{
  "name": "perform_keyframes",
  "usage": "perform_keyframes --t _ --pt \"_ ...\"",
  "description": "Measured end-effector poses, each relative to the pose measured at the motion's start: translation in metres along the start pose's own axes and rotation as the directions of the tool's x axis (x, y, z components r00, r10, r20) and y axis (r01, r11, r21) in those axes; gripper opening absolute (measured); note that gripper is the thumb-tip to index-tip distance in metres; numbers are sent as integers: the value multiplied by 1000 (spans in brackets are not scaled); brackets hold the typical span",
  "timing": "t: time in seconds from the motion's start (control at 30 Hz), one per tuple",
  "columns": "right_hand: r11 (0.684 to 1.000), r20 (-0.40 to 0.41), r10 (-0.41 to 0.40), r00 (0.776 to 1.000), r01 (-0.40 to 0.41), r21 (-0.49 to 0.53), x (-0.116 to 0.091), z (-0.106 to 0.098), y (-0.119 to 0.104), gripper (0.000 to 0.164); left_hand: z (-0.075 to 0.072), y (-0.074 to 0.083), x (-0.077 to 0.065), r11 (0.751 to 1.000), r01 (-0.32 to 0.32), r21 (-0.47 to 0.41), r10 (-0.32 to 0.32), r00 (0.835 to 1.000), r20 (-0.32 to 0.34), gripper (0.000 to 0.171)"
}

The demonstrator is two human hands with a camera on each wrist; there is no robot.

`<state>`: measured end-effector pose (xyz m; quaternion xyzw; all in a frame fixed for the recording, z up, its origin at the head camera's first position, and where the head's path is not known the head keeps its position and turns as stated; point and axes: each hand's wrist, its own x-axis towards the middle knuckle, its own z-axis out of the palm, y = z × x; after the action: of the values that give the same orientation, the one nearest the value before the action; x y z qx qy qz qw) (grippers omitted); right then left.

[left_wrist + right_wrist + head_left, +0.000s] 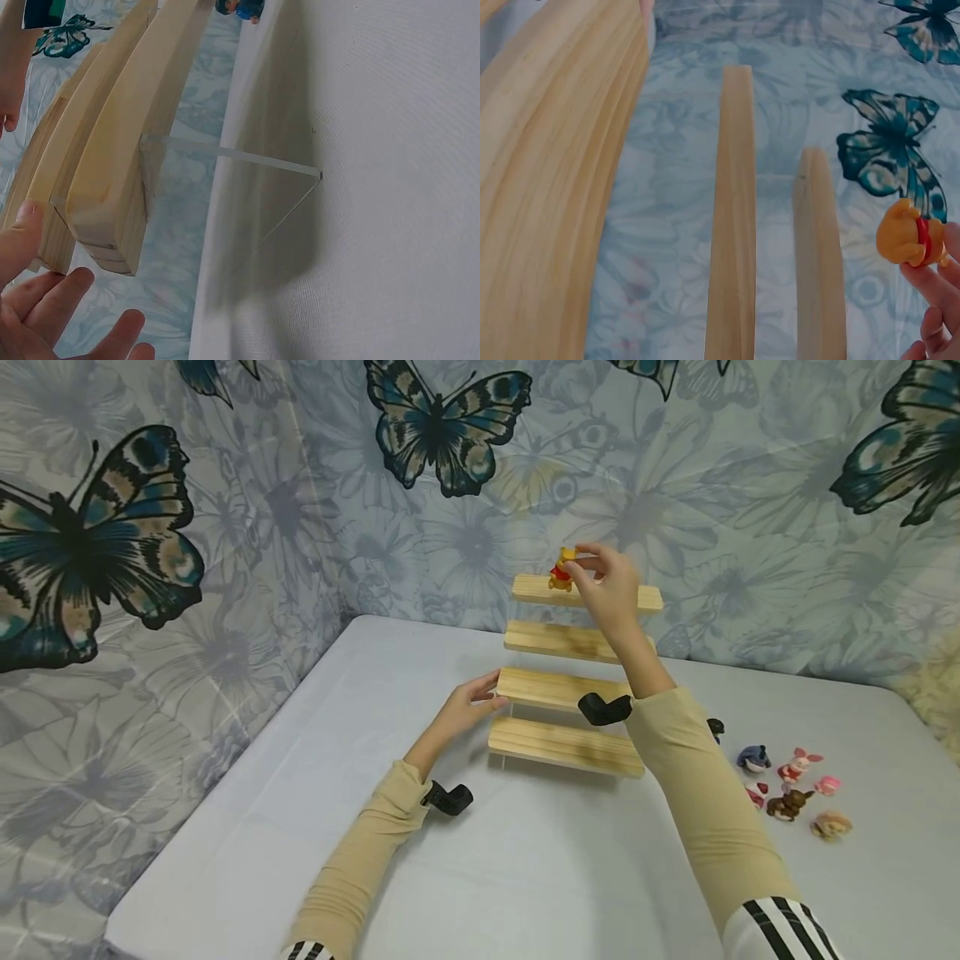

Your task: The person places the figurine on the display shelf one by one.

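My right hand (609,589) pinches a small yellow bear figurine (560,570) with a red shirt between thumb and fingertips. The figurine is upright at the left end of the top board (543,589) of a four-tier wooden display shelf (566,749). In the right wrist view the bear figurine (900,234) appears at the right edge, beside the fingers (930,289). My left hand (467,703) holds the left end of the second board from the bottom (558,688). Its thumb (22,236) lies against that board's end in the left wrist view, fingertips close below.
On the white table (525,860), several small figurines lie to the right: a blue-grey donkey (753,758), a pink piglet (798,766), a brown one (789,805) and a beige one (831,825). My right forearm (705,793) crosses before them. A butterfly-print cloth (480,552) hangs behind the shelf.
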<state>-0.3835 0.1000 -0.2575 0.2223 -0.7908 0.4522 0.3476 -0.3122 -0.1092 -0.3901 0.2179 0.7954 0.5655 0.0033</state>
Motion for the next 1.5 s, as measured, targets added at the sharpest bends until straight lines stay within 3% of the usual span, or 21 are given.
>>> perform_keyframes --t 0.3,0.67,0.9,1.33,1.5 --pt "998 15 64 998 -64 0 8 12 3 29 1 2 0 1000 16 -2 -16 1000 -19 55" --pt "994 32 107 994 -107 7 19 23 -1 30 6 3 8 995 22 -97 -23 1000 -7 56" --pt "991 39 133 990 -132 -20 25 30 -3 29 4 5 10 996 43 -82 -45 999 -22 56" --pt "983 98 184 978 -183 -13 19 37 1 31 1 0 7 997 62 -54 -64 998 -23 56" --pt "969 138 243 960 -246 6 13 37 0 36 1 1 1 993 69 -92 -69 998 9 57"
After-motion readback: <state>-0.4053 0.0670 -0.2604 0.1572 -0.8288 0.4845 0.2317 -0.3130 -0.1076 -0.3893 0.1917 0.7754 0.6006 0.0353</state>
